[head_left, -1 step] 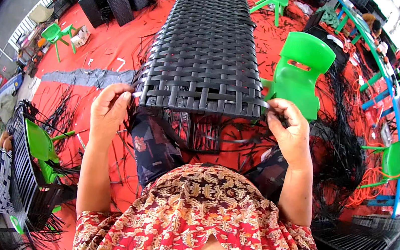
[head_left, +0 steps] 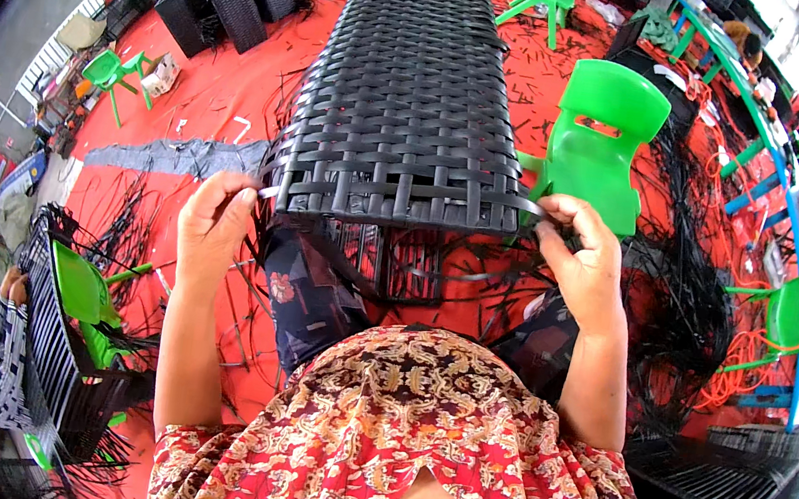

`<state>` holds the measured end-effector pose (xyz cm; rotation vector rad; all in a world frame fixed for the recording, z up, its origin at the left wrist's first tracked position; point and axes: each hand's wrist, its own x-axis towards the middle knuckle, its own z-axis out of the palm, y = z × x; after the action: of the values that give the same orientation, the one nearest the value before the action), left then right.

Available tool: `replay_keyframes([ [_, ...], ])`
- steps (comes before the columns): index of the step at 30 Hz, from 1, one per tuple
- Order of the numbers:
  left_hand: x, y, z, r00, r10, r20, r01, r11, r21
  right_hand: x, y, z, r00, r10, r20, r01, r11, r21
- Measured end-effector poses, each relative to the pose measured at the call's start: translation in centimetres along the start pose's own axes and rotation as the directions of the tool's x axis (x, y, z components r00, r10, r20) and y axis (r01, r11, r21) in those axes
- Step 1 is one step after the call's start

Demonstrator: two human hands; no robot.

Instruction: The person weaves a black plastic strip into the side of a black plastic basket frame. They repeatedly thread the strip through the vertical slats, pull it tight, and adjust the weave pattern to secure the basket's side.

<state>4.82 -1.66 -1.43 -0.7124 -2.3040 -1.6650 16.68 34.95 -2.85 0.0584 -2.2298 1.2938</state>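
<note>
In front of me stands a long black woven panel (head_left: 410, 89) of flat wicker strips, its near end close to my lap. A single flat black strip (head_left: 407, 190) runs across that near end, passing over and under the lengthwise strips. My left hand (head_left: 216, 217) pinches the strip's left end just beyond the panel's side. At the opposite side my right hand (head_left: 576, 251) pinches the right end between thumb and fingers. Loose strips (head_left: 462, 276) dangle below the panel's near edge, between my knees.
A green plastic chair (head_left: 604, 140) stands right of the panel, and a smaller green chair (head_left: 545, 1) is farther back. Black woven pieces (head_left: 235, 1) stand far left. Strip bundles (head_left: 677, 326) lie on the red floor covering (head_left: 204, 128). Someone's patterned sleeve (head_left: 5, 369) shows at far left.
My left hand has shifted very slightly left, and the strip end at my right hand shows a little longer. Both hands keep their pinch.
</note>
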Motion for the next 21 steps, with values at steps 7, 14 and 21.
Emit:
replay_keyframes([
  [7,-3.5,-17.3,-16.2,0.97,-0.128,-0.206,0.242,0.438,0.866,1.5,0.0,-2.6,0.963,-0.233,-0.136,0.171,0.918,-0.359],
  [14,-8.4,-17.4,-15.6,0.861,-0.376,-0.343,0.497,0.764,0.411,2.0,-0.8,-2.3,0.97,-0.206,-0.131,0.17,0.955,-0.244],
  [21,-1.2,0.3,0.1,0.962,-0.242,0.127,0.262,0.951,-0.167,3.3,-0.6,-2.8,0.945,-0.297,-0.137,0.272,0.947,-0.174],
])
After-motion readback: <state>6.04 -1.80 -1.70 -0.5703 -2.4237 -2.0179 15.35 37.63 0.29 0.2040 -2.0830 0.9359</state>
